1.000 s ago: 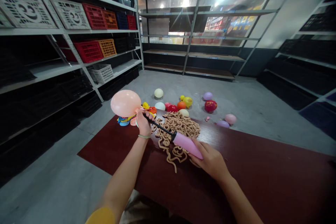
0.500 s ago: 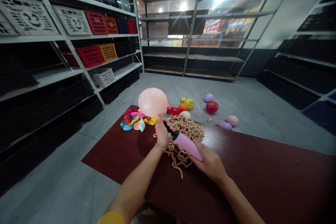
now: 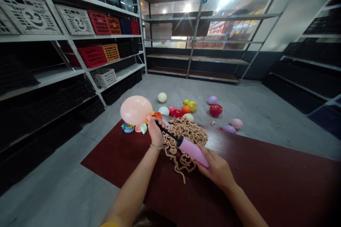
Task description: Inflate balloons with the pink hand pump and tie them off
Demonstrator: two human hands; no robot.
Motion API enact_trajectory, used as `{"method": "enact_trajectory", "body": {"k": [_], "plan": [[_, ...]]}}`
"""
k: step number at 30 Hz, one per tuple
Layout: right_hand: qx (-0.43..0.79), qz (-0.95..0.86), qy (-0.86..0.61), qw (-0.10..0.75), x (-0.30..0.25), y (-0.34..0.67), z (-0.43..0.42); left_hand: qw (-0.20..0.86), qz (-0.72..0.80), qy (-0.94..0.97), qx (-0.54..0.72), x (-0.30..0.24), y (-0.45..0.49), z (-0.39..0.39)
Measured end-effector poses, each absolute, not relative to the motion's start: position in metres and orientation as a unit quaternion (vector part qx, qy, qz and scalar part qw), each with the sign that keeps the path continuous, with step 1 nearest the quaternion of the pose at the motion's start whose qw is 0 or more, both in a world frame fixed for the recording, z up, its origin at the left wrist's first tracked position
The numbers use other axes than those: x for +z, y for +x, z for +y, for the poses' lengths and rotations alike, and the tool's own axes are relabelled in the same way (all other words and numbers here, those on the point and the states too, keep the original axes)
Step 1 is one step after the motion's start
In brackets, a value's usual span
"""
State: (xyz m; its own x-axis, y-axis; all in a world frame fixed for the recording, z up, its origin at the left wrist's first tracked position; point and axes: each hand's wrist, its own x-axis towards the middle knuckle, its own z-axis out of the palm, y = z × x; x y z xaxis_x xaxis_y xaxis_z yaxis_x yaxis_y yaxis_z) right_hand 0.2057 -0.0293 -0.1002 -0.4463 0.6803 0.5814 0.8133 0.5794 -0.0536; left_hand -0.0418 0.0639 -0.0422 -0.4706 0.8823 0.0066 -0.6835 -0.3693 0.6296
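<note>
A peach balloon (image 3: 136,110), partly inflated, sits on the nozzle end of a balloon pump (image 3: 194,151) with a pink barrel and a black rod. My left hand (image 3: 156,131) is closed around the balloon's neck and the pump's black front end. My right hand (image 3: 216,167) grips the pink barrel, and a length of black rod shows between the two hands. Beneath the pump lies a heap of tan, rope-like strands (image 3: 190,129), several of them trailing toward me. Behind the peach balloon are limp, uninflated balloons (image 3: 144,128), partly hidden by it.
The dark red table (image 3: 112,159) spans the front. Beyond its far edge, several inflated balloons rest on the grey floor, among them a red one (image 3: 215,110) and a pale one (image 3: 162,97). Shelving with plastic crates (image 3: 98,22) stands left; a metal rack (image 3: 195,32) stands behind.
My left hand and the peach balloon have moved left, away from my right hand. More of the pump's black rod shows now. Pale balloons behind have come into view.
</note>
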Motion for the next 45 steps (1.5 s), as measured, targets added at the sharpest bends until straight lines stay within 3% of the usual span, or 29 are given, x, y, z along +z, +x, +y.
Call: {"method": "enact_trajectory", "body": {"k": [7,22,36,45], "plan": [[-0.103,-0.841,-0.458,0.27,-0.102,0.189,-0.031,0.534,0.282,0.222,0.766,-0.059,-0.011,0.049],[-0.12,-0.862,-0.404,0.28,-0.089,0.221,-0.031,0.464,0.307,0.17,0.813,-0.036,-0.067,0.068],[-0.078,-0.849,-0.445,0.275,-0.092,0.204,-0.044,0.547,0.297,0.251,0.741,-0.054,-0.009,0.048],[-0.104,-0.859,-0.417,0.279,-0.088,0.225,-0.036,0.474,0.317,0.214,0.793,-0.038,-0.062,0.07]]}}
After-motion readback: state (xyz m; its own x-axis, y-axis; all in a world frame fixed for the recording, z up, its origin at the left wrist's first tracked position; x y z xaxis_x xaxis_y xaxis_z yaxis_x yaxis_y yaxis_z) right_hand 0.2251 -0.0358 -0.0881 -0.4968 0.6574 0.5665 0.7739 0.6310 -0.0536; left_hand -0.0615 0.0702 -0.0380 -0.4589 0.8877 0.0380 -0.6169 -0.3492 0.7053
